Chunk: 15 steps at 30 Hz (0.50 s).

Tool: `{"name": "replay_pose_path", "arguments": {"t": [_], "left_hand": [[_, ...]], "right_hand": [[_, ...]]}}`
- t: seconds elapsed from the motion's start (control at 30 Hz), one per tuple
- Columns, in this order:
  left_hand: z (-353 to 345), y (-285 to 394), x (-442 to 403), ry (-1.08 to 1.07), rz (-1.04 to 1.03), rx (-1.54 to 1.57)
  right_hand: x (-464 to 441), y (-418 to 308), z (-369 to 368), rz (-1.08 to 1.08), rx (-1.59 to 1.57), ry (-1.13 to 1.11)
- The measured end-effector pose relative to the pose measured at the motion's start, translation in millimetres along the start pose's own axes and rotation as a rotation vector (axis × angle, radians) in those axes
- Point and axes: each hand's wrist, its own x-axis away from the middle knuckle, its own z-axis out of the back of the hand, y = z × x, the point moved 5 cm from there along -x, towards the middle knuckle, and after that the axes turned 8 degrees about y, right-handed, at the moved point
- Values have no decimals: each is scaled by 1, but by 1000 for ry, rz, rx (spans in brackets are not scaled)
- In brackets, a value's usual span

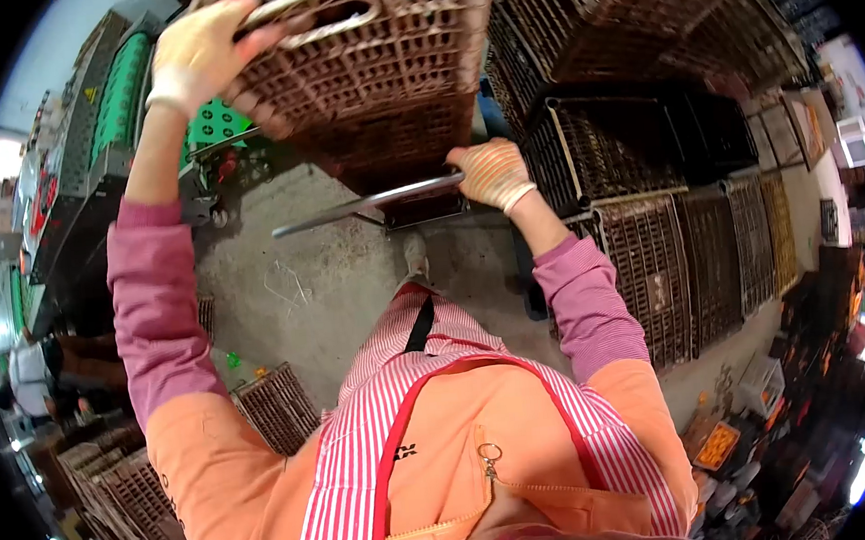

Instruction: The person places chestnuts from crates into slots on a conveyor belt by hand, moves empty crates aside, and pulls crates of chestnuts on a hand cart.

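My left hand (199, 54), in a light work glove, is closed on the upper rim of a brown plastic crate (388, 57) beside its handle slot. The crate has lattice sides and sits on top of a stack in front of me. What fills it is mostly cut off at the top edge. Lower down, my right hand (494, 173), in a striped glove, wraps round the end of a metal bar (368, 202). This bar crosses in front of the stack's lower crates (384, 148). Whatever the bar is fixed to is largely hidden.
Tall stacks of brown crates (644, 275) line the right side, with a dark crate (614, 142) among them. On the left runs a machine with a green belt (119, 96). More crates (277, 406) lie behind on the left. Concrete floor (284, 290) shows around my feet.
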Motion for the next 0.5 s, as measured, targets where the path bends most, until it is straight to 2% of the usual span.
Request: {"name": "replay_pose_path", "arguments": {"t": [0.07, 0.13, 0.2, 0.27, 0.5], "left_hand": [[-13, -9, -19, 6, 2, -36], [-42, -23, -36, -229, 274, 125], [-23, -18, -61, -227, 209, -18], [-36, -33, -73, -164, 178, 66], [-110, -96, -128, -190, 51, 123]], "right_hand": [[-28, 12, -3, -42, 18, -85], [-55, 22, 3, -78, 30, -103], [-82, 36, -4, -70, 23, -78], [-112, 48, -10, -64, 49, -59], [-211, 82, -12, -106, 190, -151]]}}
